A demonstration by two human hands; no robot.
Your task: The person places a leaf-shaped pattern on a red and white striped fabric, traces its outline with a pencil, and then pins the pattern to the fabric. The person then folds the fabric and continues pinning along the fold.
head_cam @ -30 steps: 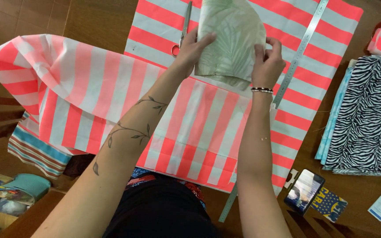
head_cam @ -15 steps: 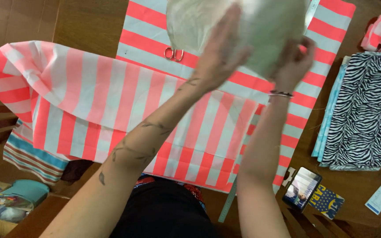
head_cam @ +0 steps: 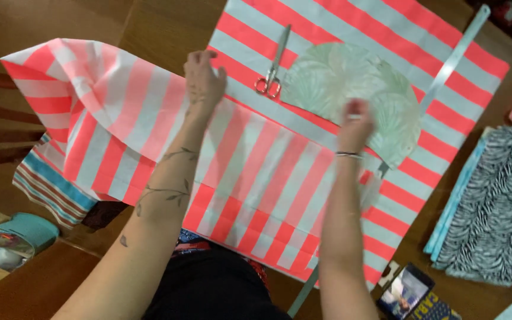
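Pink-and-white striped cloth (head_cam: 280,172) covers most of the wooden desk (head_cam: 155,24), one end folded over and hanging off the near left edge. On it, toward the far right, lies a pale green leaf-print piece (head_cam: 351,89), rounded like a half disc and lying flat. The right hand (head_cam: 355,121) rests on its near edge, fingers curled down onto it; whether it pinches the piece or only presses it I cannot tell. The left hand (head_cam: 204,80) is loosely open, fingers spread, holding nothing, over the striped cloth's fold. Scissors (head_cam: 272,68) lie just left of the green piece, and a long metal ruler (head_cam: 451,59) runs slantwise under its right side.

By the look of it, the green piece is thin, light and limp: it would sag if lifted at one point and slide easily on the stripes. Its curved rim, taken at two spread spots, seems the best hold. Zebra-print fabric (head_cam: 493,201) lies folded at the right.
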